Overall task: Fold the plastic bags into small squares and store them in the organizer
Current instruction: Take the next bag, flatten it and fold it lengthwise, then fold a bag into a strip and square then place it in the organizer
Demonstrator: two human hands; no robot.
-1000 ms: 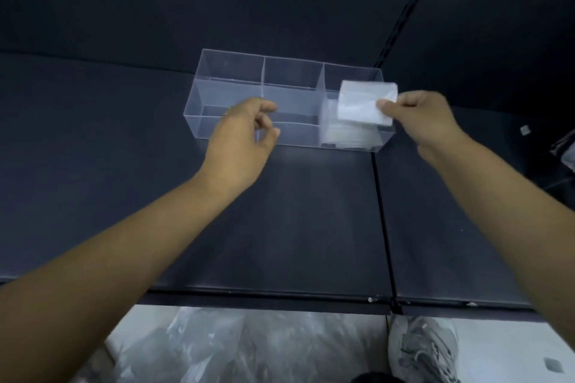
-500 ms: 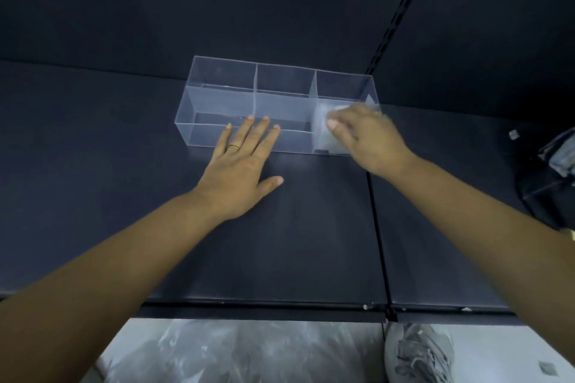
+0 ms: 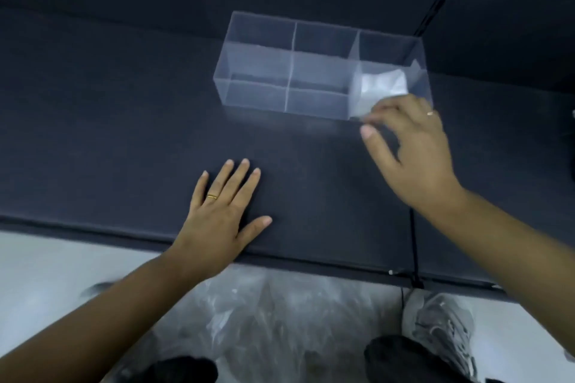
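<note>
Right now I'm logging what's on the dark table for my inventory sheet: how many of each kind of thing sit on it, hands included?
Clear three-compartment organizer: 1
Folded white plastic bags, in the right compartment; separate layers cannot be told apart: at least 1
Hands: 2, left hand flat on the table, right hand open by the organizer
Total: at least 4

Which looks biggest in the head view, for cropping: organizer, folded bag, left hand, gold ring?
1. organizer
2. left hand, though nearer the camera
3. folded bag
4. gold ring

Clear glossy plastic organizer (image 3: 258, 67), matt dark table (image 3: 93, 121)
</note>
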